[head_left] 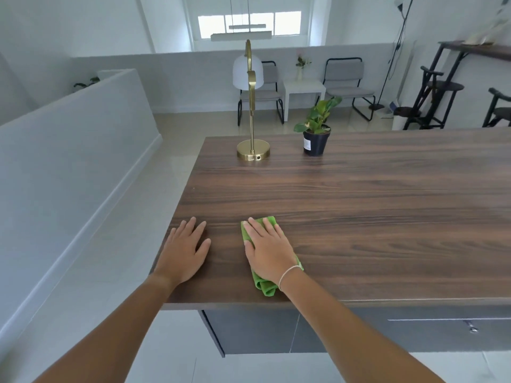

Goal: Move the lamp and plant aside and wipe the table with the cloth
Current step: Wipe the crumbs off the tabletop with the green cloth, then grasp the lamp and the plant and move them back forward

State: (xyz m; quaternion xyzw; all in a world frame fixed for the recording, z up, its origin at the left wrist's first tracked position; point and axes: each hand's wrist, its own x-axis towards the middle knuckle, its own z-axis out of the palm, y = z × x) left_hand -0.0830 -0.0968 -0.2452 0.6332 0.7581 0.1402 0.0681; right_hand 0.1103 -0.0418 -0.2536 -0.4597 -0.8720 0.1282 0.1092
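Right hand (266, 251) lies flat, fingers extended, pressing on the green cloth (264, 286) without gripping it. Cloth is folded and bunched near the front edge of the wooden surface (373, 217). Left hand (185, 251) rests released, palm down, beside it. Brass lamp (252, 111) and potted plant (316, 128) stand upright near the far edge, apart.
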